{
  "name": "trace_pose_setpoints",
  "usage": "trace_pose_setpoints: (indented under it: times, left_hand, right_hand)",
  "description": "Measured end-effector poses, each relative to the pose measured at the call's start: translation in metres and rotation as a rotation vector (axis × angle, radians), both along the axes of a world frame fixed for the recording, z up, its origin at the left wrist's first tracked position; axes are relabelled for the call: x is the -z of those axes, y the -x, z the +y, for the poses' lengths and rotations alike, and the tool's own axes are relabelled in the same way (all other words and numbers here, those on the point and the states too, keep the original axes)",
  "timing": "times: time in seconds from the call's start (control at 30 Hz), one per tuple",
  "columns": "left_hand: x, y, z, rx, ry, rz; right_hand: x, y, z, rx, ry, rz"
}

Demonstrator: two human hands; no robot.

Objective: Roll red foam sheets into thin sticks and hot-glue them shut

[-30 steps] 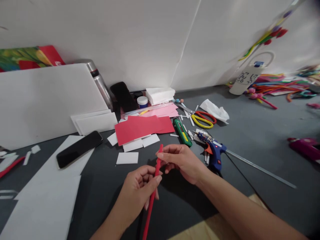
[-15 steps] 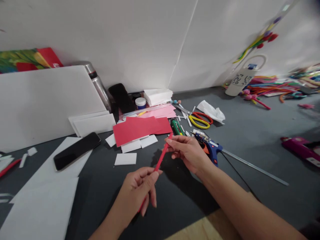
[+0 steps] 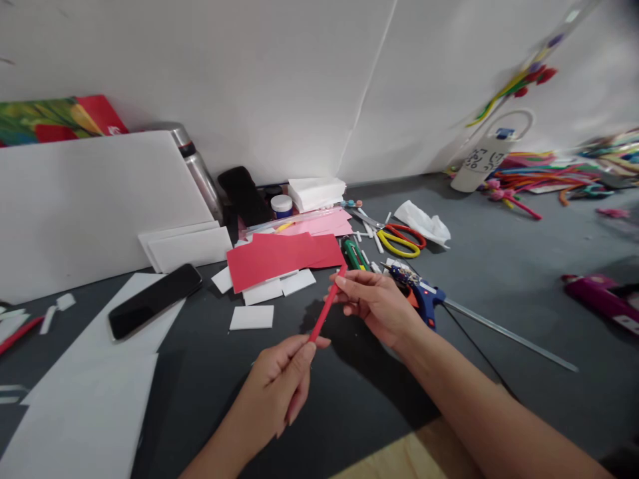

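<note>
While I've got the headcam pointed down at the mess, the thing worth noting is how the red strip sits between the two hands: it's a thin, narrow red stick-like roll or strip, held up off the grey surface, with its long axis running on a diagonal from near-left to far-right. The left hand is pinching the near, lower end between thumb and fingertips, fingers curled shut around it, and the right hand is pinching the far, upper end the same way, so both hands are closed on the one piece. Neither hand is really "nearer" to it since each owns an end, but the left one sits closer to me and lower in the view, the right one farther out and higher. I can't tell if it's rolled paper or a flat strip seen edge-on, too thin to say. Just past the right hand there's the blue glue gun and the green cutter, both very close to those knuckles. Farther back is the red paper sheet, well apart from the strip, and the phone lies off to the left on white sheets.
</note>
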State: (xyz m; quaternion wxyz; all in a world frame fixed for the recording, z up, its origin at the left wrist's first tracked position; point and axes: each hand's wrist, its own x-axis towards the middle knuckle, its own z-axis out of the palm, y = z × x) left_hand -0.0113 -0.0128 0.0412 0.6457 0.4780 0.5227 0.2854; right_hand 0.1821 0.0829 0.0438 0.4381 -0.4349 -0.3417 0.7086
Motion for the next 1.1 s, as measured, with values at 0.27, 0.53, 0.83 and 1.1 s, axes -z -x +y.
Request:
trace_pose_setpoints:
  times: [0.27,0.53,0.83,1.1]
  left_hand:
    - [0.010,-0.001,-0.002,-0.054,-0.053,0.027]
    - [0.016,-0.002,-0.004,-0.058,-0.367,0.349]
    - [0.009,-0.003,-0.001,-0.075,-0.265,0.197]
    - [0.005,-0.002,-0.001,-0.102,-0.288,0.183]
  right_hand:
    - [-0.006,0.007,-0.006,-0.145,-0.001,0.044]
    - [0.002,0.010,-0.008,-0.158,-0.085,-0.011]
    - [0.003,0.014,-0.015,-0.297,-0.055,0.028]
    - [0.005,0.020,-0.019,-0.298,-0.063,0.026]
